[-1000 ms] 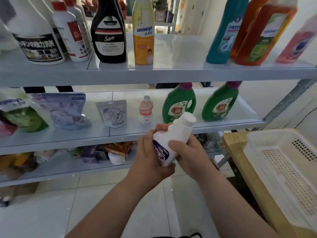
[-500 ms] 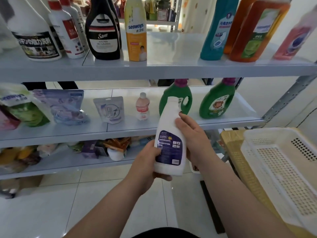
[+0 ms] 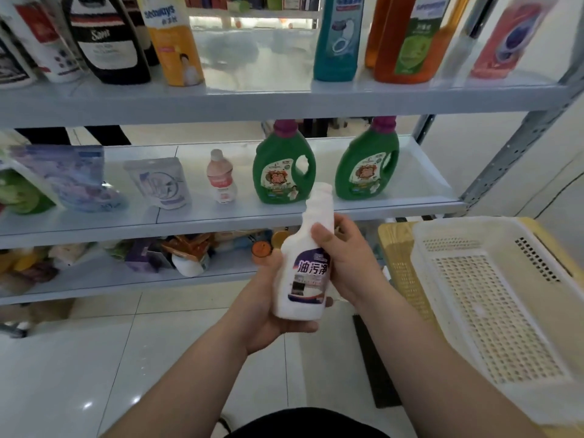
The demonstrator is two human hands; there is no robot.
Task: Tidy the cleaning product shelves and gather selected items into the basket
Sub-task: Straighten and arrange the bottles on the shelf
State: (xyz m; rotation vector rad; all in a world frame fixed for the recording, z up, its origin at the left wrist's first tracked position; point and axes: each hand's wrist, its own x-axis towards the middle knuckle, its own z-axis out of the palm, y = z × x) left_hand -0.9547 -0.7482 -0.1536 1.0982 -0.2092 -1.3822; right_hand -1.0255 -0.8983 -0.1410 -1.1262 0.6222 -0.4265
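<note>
I hold a white bottle with a purple label in both hands, in front of the shelves and tilted slightly right. My left hand cups its base and left side. My right hand wraps its upper body and neck from the right. The white perforated basket stands to the right on a yellow wooden stool, with nothing in it. The bottle is left of the basket and apart from it.
The middle shelf carries two green detergent jugs, a small pink bottle and several pouches. The top shelf holds tall bottles, among them a teal bottle and an orange jug. The bottom shelf is cluttered. White tiled floor lies below.
The bottle was turned in my hands from tilted to upright, and its front label now faces me. My view has moved closer to the shelves.
</note>
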